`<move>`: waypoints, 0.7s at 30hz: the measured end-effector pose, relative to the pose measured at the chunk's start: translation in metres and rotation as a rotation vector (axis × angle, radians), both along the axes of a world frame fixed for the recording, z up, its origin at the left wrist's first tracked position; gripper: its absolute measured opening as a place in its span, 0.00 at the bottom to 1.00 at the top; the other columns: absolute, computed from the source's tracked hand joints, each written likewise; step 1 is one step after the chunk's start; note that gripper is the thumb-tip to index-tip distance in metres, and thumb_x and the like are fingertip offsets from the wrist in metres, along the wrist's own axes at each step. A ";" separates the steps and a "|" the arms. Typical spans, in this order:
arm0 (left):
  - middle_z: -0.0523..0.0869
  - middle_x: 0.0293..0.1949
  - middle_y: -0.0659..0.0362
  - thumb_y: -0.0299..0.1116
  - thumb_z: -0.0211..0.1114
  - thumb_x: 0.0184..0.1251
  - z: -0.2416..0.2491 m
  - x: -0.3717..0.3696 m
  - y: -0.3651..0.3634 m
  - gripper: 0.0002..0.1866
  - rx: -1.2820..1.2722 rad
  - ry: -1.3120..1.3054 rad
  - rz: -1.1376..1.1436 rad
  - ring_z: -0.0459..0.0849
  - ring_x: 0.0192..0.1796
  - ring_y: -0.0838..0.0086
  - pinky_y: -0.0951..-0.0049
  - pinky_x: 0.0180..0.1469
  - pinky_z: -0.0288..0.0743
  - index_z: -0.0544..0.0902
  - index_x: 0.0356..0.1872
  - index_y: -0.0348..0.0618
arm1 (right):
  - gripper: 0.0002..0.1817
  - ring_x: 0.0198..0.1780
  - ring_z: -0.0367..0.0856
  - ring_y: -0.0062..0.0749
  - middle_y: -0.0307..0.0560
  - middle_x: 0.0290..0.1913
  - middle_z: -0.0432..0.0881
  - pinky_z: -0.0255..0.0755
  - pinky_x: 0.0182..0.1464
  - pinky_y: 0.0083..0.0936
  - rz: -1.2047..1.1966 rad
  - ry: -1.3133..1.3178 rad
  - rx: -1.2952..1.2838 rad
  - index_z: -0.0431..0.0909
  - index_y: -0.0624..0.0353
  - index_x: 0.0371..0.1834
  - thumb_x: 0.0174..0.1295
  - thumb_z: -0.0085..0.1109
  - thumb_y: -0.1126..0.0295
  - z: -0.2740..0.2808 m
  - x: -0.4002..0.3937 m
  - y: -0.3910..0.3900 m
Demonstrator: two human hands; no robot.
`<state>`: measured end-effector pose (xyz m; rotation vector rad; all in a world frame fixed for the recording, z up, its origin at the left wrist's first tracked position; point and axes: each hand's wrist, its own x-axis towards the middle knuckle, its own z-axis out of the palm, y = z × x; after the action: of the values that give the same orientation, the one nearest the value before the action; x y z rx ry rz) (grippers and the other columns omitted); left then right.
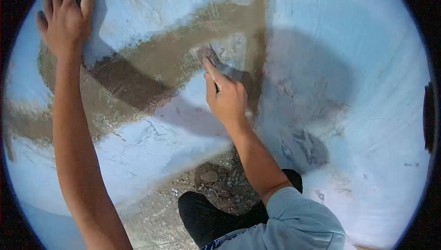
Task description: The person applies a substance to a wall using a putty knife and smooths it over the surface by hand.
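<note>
Scraper in right hand, blade leading up and to the left

Head view. Flat tool, taken to be a scraper; handle mostly hidden by the grip, so its full length cannot be read. Right fingers closed around it, index finger extended along the tool towards the blade. Visible blade lies just beyond the fingertip, above and slightly left of the knuckles. Long axis: slanting from the palm at lower right to the blade at upper left, roughly in line with the index finger. Blade appears to lie against the wall; exact contact of its edge cannot be confirmed.

Location: blade beside the lower margin of the brown band, where it borders paler, patchy paint. The band slants up to the right and meets an upright brown strip; the strip stands to the right of the blade.

Left hand: at upper left, fingers open and spread, pointing up, apparently resting on the wall. No object seen in it. It is well apart from the scraper; the right hand is the nearer one, being the one that grips it.

Below: dark trousers, a light blue sleeve on the right arm, and ground with loose rubble at the foot of the wall.
</note>
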<state>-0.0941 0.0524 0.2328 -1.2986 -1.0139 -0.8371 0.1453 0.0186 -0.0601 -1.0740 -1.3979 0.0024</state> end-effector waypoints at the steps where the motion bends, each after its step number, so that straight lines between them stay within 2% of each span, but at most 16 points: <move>1: 0.61 0.82 0.40 0.69 0.29 0.81 -0.001 0.001 0.000 0.43 0.015 -0.001 -0.017 0.61 0.81 0.37 0.29 0.77 0.54 0.63 0.84 0.52 | 0.20 0.31 0.87 0.60 0.61 0.32 0.87 0.78 0.33 0.46 0.004 0.000 0.017 0.84 0.44 0.66 0.71 0.63 0.67 -0.005 -0.001 0.001; 4: 0.61 0.82 0.41 0.68 0.28 0.82 0.001 -0.002 0.005 0.43 0.040 0.007 -0.007 0.60 0.82 0.37 0.29 0.77 0.54 0.62 0.84 0.52 | 0.20 0.34 0.88 0.58 0.60 0.36 0.88 0.80 0.36 0.43 0.010 -0.008 -0.006 0.85 0.45 0.65 0.71 0.64 0.68 -0.001 -0.002 0.003; 6: 0.60 0.82 0.40 0.68 0.27 0.83 -0.002 -0.001 0.004 0.42 0.016 0.014 -0.014 0.59 0.82 0.37 0.29 0.77 0.53 0.62 0.84 0.52 | 0.20 0.40 0.91 0.54 0.59 0.44 0.90 0.83 0.41 0.38 0.023 -0.036 -0.170 0.86 0.49 0.65 0.70 0.64 0.70 0.016 -0.001 -0.009; 9: 0.59 0.83 0.41 0.68 0.27 0.82 0.000 -0.003 0.002 0.43 -0.005 -0.005 -0.024 0.56 0.83 0.38 0.29 0.79 0.50 0.60 0.85 0.51 | 0.20 0.38 0.91 0.54 0.58 0.41 0.91 0.83 0.39 0.38 0.004 -0.079 0.001 0.86 0.49 0.64 0.70 0.64 0.70 -0.012 0.001 -0.001; 12: 0.62 0.84 0.58 0.49 0.51 0.82 -0.010 0.015 0.000 0.30 0.188 -0.080 0.280 0.55 0.86 0.57 0.49 0.86 0.42 0.67 0.82 0.60 | 0.20 0.37 0.91 0.53 0.58 0.40 0.91 0.82 0.38 0.39 0.024 -0.142 -0.051 0.86 0.49 0.64 0.70 0.65 0.71 -0.004 0.009 -0.003; 15: 0.62 0.84 0.58 0.50 0.51 0.82 -0.011 0.016 0.001 0.30 0.192 -0.076 0.258 0.55 0.86 0.57 0.49 0.86 0.42 0.66 0.82 0.60 | 0.21 0.30 0.88 0.56 0.58 0.31 0.87 0.78 0.32 0.45 0.024 -0.149 0.026 0.85 0.41 0.66 0.69 0.65 0.67 -0.009 0.011 0.004; 21: 0.62 0.84 0.59 0.51 0.51 0.83 -0.012 0.022 -0.005 0.30 0.168 -0.110 0.274 0.54 0.86 0.58 0.50 0.86 0.42 0.66 0.82 0.61 | 0.22 0.28 0.86 0.53 0.54 0.30 0.87 0.78 0.31 0.44 0.046 -0.166 0.041 0.85 0.37 0.66 0.69 0.66 0.66 -0.013 0.008 0.004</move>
<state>-0.0725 0.0470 0.2204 -0.9540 -1.1527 -0.7703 0.1537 0.0221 -0.0733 -1.0265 -1.5650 -0.0830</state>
